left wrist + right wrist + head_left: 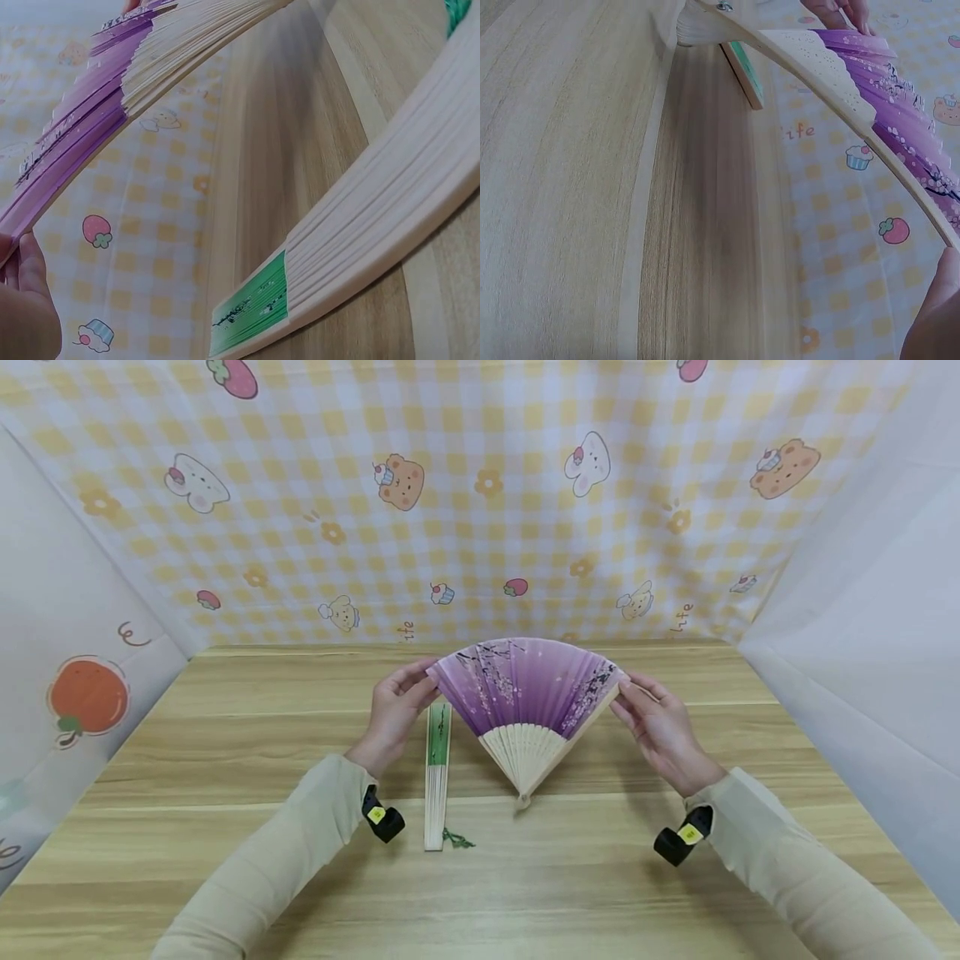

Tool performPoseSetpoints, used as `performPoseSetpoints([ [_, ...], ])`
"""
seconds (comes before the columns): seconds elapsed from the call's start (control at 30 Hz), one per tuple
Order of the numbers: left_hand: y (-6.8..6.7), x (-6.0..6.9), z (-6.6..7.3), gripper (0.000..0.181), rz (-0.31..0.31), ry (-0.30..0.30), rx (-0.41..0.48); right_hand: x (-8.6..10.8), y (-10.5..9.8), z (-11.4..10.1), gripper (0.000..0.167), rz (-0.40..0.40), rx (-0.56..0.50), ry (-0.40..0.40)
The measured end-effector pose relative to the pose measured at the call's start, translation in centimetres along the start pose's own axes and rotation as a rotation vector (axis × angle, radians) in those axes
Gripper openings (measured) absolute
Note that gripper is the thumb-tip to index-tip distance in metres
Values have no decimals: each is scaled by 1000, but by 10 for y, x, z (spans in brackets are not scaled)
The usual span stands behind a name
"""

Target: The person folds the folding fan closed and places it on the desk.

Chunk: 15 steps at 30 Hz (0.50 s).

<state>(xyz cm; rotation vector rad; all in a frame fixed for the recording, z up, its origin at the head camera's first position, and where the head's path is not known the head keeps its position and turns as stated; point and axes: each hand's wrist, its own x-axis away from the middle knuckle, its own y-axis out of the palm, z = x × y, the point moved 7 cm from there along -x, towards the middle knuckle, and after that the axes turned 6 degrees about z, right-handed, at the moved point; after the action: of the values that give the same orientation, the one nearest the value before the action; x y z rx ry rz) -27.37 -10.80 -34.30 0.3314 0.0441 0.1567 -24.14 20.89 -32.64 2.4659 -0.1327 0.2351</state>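
A purple folding fan (525, 685) with blossom branches printed on it is spread wide, its pale ribs meeting at a pivot near the table. My left hand (393, 710) pinches the fan's left end between thumb and fingers. At the other end my right hand (660, 731) pinches the outer rib near its tip. A green folding fan (437, 777), folded up, lies on the table beside my left hand, its dark green tassel (459, 839) at the near end. In the left wrist view, the purple fan (82, 127) stands raised off the table.
The wooden table (570, 877) runs back to a yellow checked cloth (480, 527) with cartoon prints. White cloth walls (862, 610) stand at both sides. A black wrist camera (386, 822) is strapped to each wrist.
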Motion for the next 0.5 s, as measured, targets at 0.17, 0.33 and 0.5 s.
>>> performPoseSetpoints([
  [0.17, 6, 10, 6, 29, -24, 21, 14, 1, 2, 1, 10, -13, -9, 10],
  [0.33, 4, 0, -6, 32, -80, 53, 20, 2, 3, 3, 10, -24, -3, 9],
  [0.5, -3, -16, -26, 35, -104, 56, 11, 2, 4, 4, 11, -27, 4, 10],
])
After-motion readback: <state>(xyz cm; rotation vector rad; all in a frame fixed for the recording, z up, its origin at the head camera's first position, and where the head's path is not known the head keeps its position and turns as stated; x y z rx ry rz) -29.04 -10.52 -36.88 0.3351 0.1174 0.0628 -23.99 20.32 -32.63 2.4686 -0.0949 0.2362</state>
